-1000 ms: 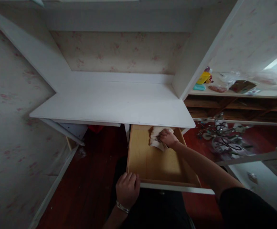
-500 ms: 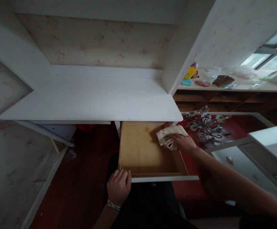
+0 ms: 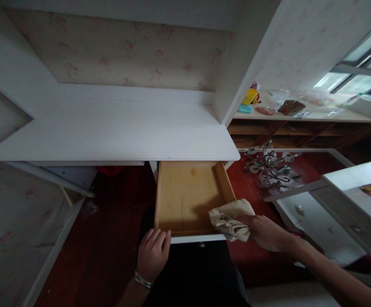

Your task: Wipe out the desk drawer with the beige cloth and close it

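Note:
A wooden drawer (image 3: pixel 185 192) with a white front stands pulled out from under the white desk (image 3: pixel 134 132). My left hand (image 3: pixel 153 251) is closed over the drawer's front left corner, fingers hooked on the rim. Bunched in my right hand (image 3: pixel 262 230) is a crumpled beige cloth (image 3: pixel 232 219) with dark stains. The cloth is over the front right corner of the drawer and hides that corner. I cannot tell whether it touches the rim there. Part of the right fingers is hidden behind the cloth.
A chandelier (image 3: pixel 270 168) lies on the red wooden floor (image 3: pixel 115 243) to the right. Beyond it, a low shelf (image 3: pixel 300 128) bears bags and a small box (image 3: pixel 291 107). A white cabinet (image 3: pixel 342 200) stands at the right. My legs are beneath the drawer.
My right hand has moved with the cloth from the drawer's right side toward its front right corner. My left hand keeps its hold on the front left corner. The view has shifted slightly.

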`<action>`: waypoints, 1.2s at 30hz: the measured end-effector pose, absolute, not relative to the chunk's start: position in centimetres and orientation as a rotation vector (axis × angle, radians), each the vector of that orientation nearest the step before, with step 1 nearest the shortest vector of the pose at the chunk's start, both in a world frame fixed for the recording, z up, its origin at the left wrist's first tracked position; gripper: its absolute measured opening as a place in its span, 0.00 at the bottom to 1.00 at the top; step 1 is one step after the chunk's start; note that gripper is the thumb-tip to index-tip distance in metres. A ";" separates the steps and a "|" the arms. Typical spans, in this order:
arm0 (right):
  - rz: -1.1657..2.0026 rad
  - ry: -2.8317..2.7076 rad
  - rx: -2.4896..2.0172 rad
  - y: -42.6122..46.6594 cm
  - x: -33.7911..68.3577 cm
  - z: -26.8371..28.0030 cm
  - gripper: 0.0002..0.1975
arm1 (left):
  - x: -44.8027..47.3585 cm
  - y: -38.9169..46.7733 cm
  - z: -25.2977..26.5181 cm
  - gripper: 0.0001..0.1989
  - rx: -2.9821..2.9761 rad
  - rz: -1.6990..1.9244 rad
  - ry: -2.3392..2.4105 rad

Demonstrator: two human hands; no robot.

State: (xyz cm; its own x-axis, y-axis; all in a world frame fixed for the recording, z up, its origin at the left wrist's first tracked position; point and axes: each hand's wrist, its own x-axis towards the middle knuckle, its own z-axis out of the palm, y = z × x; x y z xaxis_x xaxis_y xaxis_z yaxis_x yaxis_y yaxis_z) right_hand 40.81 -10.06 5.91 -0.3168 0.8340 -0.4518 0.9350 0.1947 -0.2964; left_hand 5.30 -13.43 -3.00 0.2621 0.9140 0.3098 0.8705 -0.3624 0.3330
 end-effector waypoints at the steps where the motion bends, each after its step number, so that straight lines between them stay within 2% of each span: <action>1: -0.790 2.312 1.655 -9.8 40.0 5.7 0.20 | 5.0 -13.6 -3.0 0.11 2.381 0.737 1.688; 5: -0.832 2.442 1.488 -8.9 36.7 4.8 0.20 | 3.3 -14.3 -3.5 0.07 2.098 0.922 1.787; 9: -0.832 2.518 1.394 -8.5 33.4 4.8 0.20 | 1.6 -15.3 -4.5 0.13 1.790 0.902 1.964; 14: -0.935 2.642 1.325 -8.1 27.1 4.7 0.18 | 1.3 -16.2 -5.2 0.17 1.523 0.804 1.899; 16: -0.983 2.697 1.318 -7.7 23.8 4.1 0.19 | 1.3 -16.4 -5.5 0.18 1.450 0.847 1.868; 20: -1.091 2.701 1.343 -6.6 19.5 3.2 0.13 | 0.9 -16.5 -5.6 0.19 1.310 0.889 1.846; 23: -1.209 2.691 1.453 -5.8 19.3 3.8 0.12 | 0.7 -16.7 -5.3 0.18 1.270 0.874 1.822; 26: -1.168 2.789 1.562 -5.3 20.0 4.5 0.13 | 0.6 -16.8 -5.1 0.19 1.178 0.865 1.862; 28: -1.085 2.927 1.394 -5.2 19.9 4.5 0.12 | 0.6 -16.8 -5.4 0.17 1.109 0.858 1.903; 32: -0.953 3.121 0.741 -4.8 17.9 2.2 0.15 | -0.1 -16.7 -6.3 0.14 1.096 0.886 1.896; 36: -0.830 3.147 0.525 -3.2 16.0 -0.7 0.18 | -0.3 -16.5 -6.3 0.14 1.076 0.922 1.902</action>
State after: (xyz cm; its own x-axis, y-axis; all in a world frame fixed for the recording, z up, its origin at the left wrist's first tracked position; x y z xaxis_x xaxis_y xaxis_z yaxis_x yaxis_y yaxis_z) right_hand 15.98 -3.18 -0.69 -0.9377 0.3408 0.0675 0.2632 0.8236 -0.5024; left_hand -0.34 -16.47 -6.28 -0.3641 0.8957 -0.2553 0.3545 0.3868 0.8513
